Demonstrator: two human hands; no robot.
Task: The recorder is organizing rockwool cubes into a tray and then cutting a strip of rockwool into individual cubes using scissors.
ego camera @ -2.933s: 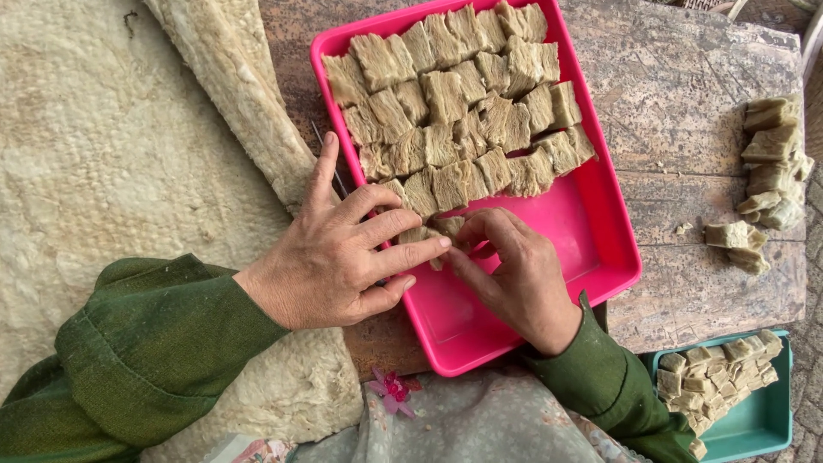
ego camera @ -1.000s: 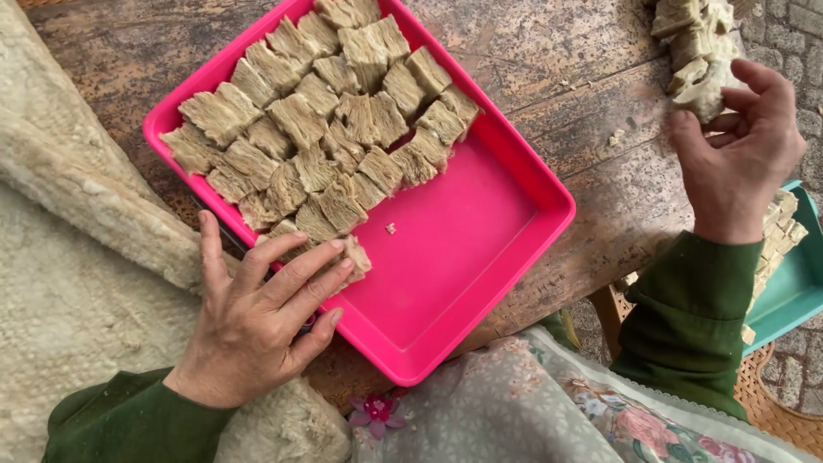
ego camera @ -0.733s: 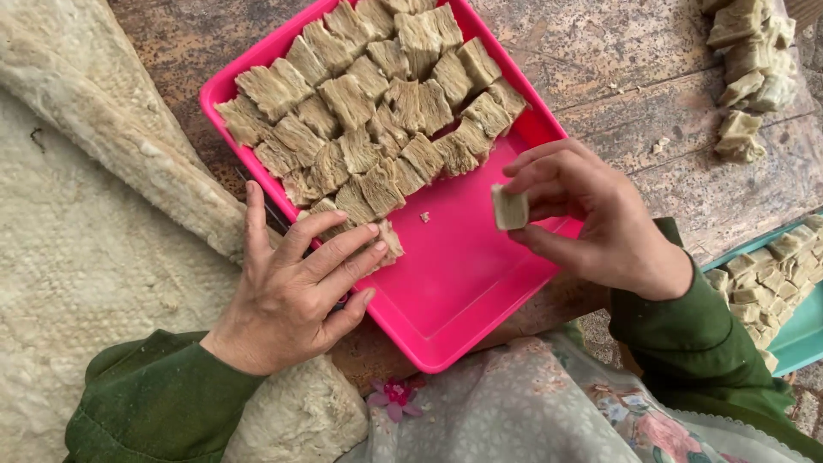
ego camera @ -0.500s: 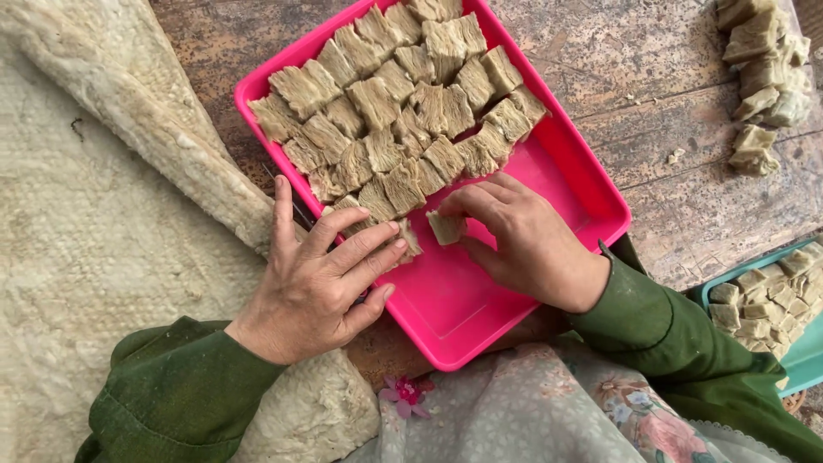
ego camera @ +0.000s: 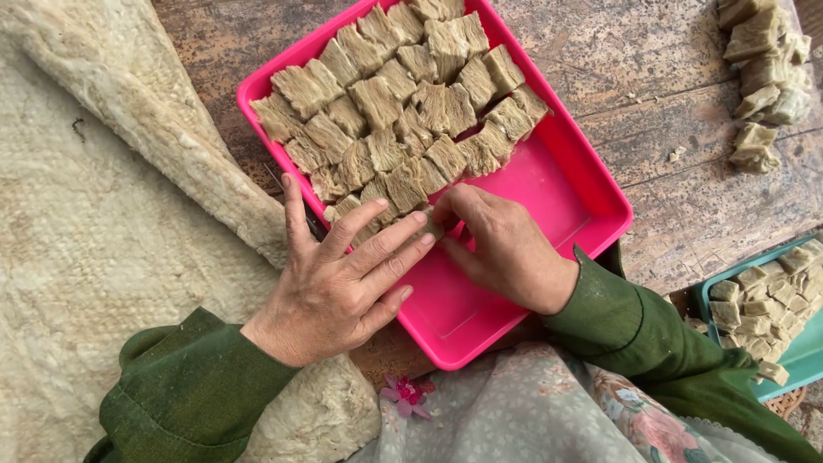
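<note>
Both hands meet at the near edge of the packed rows in the pink tray [ego camera: 591, 184], which sits at an angle on the worn wooden table [ego camera: 651, 94]. The left hand [ego camera: 339, 283] lies flat and open, fingers spread over the tray's rim and pressing against the nearest tan fibrous blocks [ego camera: 403, 107], with nothing held. The right hand [ego camera: 506, 249] has its fingertips curled down on a small block [ego camera: 431, 230] at the end of the row; its grip looks pinched on that piece, though the fingers hide most of it. The blocks fill the far half of the tray, the near half bare. A loose heap of blocks [ego camera: 763, 69] lies at the table's far right, a teal tray [ego camera: 810, 347] of more blocks lower right, and a coarse cream blanket [ego camera: 111, 214] to the left
</note>
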